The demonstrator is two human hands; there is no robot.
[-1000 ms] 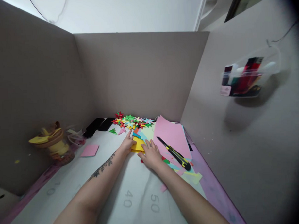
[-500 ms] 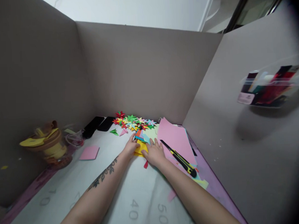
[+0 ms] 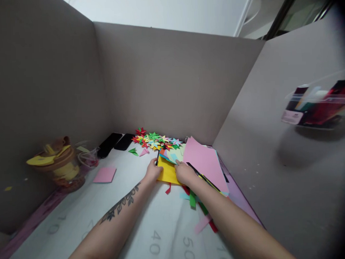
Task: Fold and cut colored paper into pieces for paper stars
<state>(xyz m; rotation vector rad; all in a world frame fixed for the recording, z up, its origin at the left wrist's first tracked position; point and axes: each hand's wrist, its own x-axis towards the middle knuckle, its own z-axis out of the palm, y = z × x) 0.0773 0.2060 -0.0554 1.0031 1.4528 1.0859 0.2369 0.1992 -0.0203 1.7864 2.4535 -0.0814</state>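
A yellow sheet of paper (image 3: 167,173) spans the gap between my two hands. My left hand (image 3: 153,171) pinches its left edge, thumb on top. Over the right edge, my right hand (image 3: 185,173) has its fingers curled in, gripping the sheet there. Blue, orange and pale green papers (image 3: 173,156) lie just behind the yellow one. Partly hidden by my right forearm is a black and yellow box cutter (image 3: 204,176), resting on large pink sheets (image 3: 200,157).
Folded paper stars (image 3: 154,139) are heaped at the back. Two dark phones (image 3: 110,143) and a pink square (image 3: 104,175) lie left, near a flowerpot-shaped holder (image 3: 63,163). Paper strips (image 3: 192,199) lie under my right forearm. A clear bin (image 3: 315,105) hangs on the right wall.
More of the yellow paper shows now, and it is drawn out from behind the hands. My right hand has shifted right and curled its fingers. The view has turned slightly left.
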